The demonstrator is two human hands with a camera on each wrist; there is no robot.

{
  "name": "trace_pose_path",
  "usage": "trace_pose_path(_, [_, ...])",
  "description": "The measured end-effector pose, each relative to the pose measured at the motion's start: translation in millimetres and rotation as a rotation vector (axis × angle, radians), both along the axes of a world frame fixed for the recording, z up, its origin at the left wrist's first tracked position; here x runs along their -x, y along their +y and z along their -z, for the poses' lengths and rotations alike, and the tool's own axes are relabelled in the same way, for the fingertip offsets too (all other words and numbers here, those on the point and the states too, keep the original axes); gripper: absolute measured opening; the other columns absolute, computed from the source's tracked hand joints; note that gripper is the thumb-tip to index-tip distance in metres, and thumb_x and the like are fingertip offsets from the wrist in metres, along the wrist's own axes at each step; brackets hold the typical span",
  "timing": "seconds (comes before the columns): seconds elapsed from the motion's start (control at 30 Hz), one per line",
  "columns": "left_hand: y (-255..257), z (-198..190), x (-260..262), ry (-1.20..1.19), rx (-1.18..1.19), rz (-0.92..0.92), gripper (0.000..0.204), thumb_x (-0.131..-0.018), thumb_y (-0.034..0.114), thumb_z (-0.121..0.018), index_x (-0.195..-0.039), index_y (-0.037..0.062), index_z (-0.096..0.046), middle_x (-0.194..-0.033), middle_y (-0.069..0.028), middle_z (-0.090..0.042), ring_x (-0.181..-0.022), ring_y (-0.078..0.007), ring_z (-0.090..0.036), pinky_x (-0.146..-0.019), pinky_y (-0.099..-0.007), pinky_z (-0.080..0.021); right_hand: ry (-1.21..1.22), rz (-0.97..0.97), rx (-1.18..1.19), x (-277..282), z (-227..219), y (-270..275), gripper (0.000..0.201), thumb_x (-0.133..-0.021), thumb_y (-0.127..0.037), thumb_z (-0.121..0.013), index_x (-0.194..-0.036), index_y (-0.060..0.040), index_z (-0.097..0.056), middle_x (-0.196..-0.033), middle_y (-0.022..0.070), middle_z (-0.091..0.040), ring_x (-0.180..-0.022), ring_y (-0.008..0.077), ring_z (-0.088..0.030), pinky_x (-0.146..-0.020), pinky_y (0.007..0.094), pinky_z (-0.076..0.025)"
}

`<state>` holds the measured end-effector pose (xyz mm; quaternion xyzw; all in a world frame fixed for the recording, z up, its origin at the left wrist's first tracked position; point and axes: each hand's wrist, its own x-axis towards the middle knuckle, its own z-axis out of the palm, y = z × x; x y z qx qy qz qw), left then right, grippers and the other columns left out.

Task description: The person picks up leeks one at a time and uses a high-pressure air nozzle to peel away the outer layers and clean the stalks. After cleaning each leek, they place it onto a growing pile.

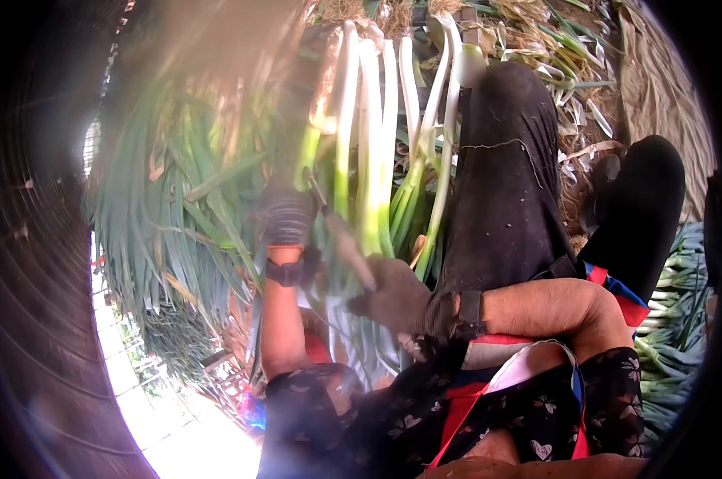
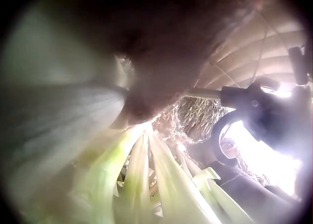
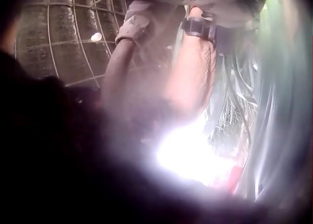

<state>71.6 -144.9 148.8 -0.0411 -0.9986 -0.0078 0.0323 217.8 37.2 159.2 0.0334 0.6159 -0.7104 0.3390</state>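
Observation:
My left hand (image 1: 287, 214), in a dark striped glove, grips a green onion (image 1: 317, 120) whose white shaft has brown, peeling outer skin. In my right hand (image 1: 401, 297), also gloved, is a slim tool (image 1: 347, 246) with a thin tip; its exact kind I cannot tell. The tip lies close beside my left fingers and the stalk. Several pale onion shafts (image 1: 369, 144) run side by side to the right, roots at the top. The left wrist view shows spread stalks (image 2: 166, 170) below a dark blurred shape and a black tool part (image 2: 234, 96) at right.
A thick mass of green leaves (image 1: 177, 184) fills the left. My dark-trousered leg (image 1: 501, 176) is beside the shafts, with peeled skins (image 1: 585, 120) beyond it. More green onions (image 1: 672, 359) are stacked at right. Another gloved forearm (image 3: 120, 62) appears in the right wrist view.

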Motion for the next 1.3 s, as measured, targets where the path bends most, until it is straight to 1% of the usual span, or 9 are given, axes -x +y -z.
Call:
trace_pose_path(0.37, [18.4, 10.6, -38.4, -0.218, -0.117, 0.024, 0.049, -0.070, 0.020, -0.075, -0.111, 0.0016, -0.055, -0.093, -0.0204, -0.064, -0.086, -0.0373, -0.063, -0.074, -0.0434, -0.050, -0.039, 0.204, -0.048, 28.4, 6.1, 10.4, 0.034, -0.073, -0.023, -0.071, -0.091, 0.0038, -0.060, -0.081, 0.0140, -0.061, -0.077, 0.0234, -0.062, -0.071, 0.0349, -0.050])
trace_pose_path(0.47, [0.3, 21.7, -51.2, -0.187, 0.219, 0.268, 0.049, -0.072, 0.019, -0.073, -0.112, 0.0007, -0.054, -0.090, -0.0187, -0.064, -0.086, -0.0367, -0.063, -0.076, -0.0443, -0.050, 0.049, 0.255, -0.029, 42.8, 22.1, 8.8, 0.030, -0.075, -0.024, -0.066, -0.087, 0.0029, -0.062, -0.076, 0.0180, -0.063, -0.071, 0.0323, -0.063, -0.067, 0.0399, -0.049])
trace_pose_path(0.5, [23.1, 14.7, -63.5, -0.056, -0.372, 0.198, 0.044, -0.075, 0.017, -0.069, -0.112, -0.0014, -0.055, -0.089, -0.0179, -0.064, -0.085, -0.0363, -0.062, -0.079, -0.0443, -0.048, 0.111, 0.260, -0.044, 49.7, 21.8, 11.5, 0.030, -0.075, -0.025, -0.066, -0.087, 0.0029, -0.063, -0.075, 0.0174, -0.063, -0.070, 0.0322, -0.063, -0.066, 0.0395, -0.049])
trace_pose_path(0.63, [28.7, 14.5, -70.4, -0.221, -0.060, 0.176, 0.040, -0.080, 0.020, -0.064, -0.113, -0.0020, -0.055, -0.095, -0.0203, -0.062, -0.085, -0.0363, -0.061, -0.079, -0.0456, -0.048, 0.754, 0.060, -0.412, 78.4, 38.9, 15.0, 0.014, -0.077, -0.017, -0.064, -0.088, -0.0070, -0.066, -0.072, 0.0124, -0.061, -0.070, 0.0269, -0.061, -0.072, 0.0396, -0.048])
trace_pose_path(0.7, [9.5, 40.3, -67.9, -0.282, 0.135, 0.253, 0.039, -0.082, 0.021, -0.063, -0.113, -0.0013, -0.055, -0.096, -0.0220, -0.062, -0.083, -0.0373, -0.060, -0.077, -0.0460, -0.048, 0.520, 0.107, -0.231, 99.8, 78.7, -4.1, 0.013, -0.077, -0.015, -0.062, -0.088, -0.0118, -0.067, -0.075, 0.0114, -0.062, -0.072, 0.0276, -0.060, -0.074, 0.0405, -0.047])
trace_pose_path(0.93, [34.6, 15.9, -74.1, -0.202, -0.033, 0.244, 0.049, -0.079, 0.021, -0.066, -0.121, -0.0012, -0.052, -0.104, -0.0231, -0.062, -0.094, -0.0383, -0.060, -0.083, -0.0448, -0.048, 0.458, 0.207, -0.109, 157.5, 54.3, 22.8, 0.030, -0.076, -0.017, -0.068, -0.078, 0.0114, -0.057, -0.059, 0.0104, -0.055, -0.037, 0.0178, -0.052, -0.033, 0.0311, -0.043])
trace_pose_path(1.1, [5.4, -12.2, -70.2, -0.295, -0.347, 0.234, 0.060, -0.076, 0.020, -0.069, -0.128, -0.0013, -0.049, -0.111, -0.0234, -0.062, -0.103, -0.0387, -0.060, -0.089, -0.0435, -0.047, 0.558, 0.217, 0.010, 168.0, 56.0, 38.0, 0.032, -0.082, -0.018, -0.064, -0.076, 0.0115, -0.055, -0.051, 0.0091, -0.052, -0.032, 0.0180, -0.050, -0.030, 0.0303, -0.042])
trace_pose_path(1.2, [-33.6, -7.6, -66.8, -0.504, -0.365, 0.265, 0.053, -0.078, 0.020, -0.068, -0.125, -0.0014, -0.054, -0.119, -0.0200, -0.059, -0.109, -0.0307, -0.058, -0.095, -0.0388, -0.044, 0.223, 0.243, 0.115, 153.6, 49.2, 31.2, 0.023, -0.083, -0.014, -0.062, -0.081, 0.0094, -0.058, -0.054, 0.0093, -0.054, -0.033, 0.0188, -0.052, -0.032, 0.0293, -0.044])
trace_pose_path(1.3, [-9.8, -30.7, -62.7, -0.414, -0.250, 0.275, 0.045, -0.072, 0.009, -0.070, -0.114, -0.0024, -0.060, -0.107, -0.0216, -0.064, -0.095, -0.0327, -0.063, -0.086, -0.0379, -0.049, 0.746, 0.055, -0.382, 104.0, 52.1, 10.6, 0.024, -0.079, -0.015, -0.066, -0.090, 0.0061, -0.061, -0.067, 0.0099, -0.061, -0.055, 0.0217, -0.063, -0.055, 0.0324, -0.055])
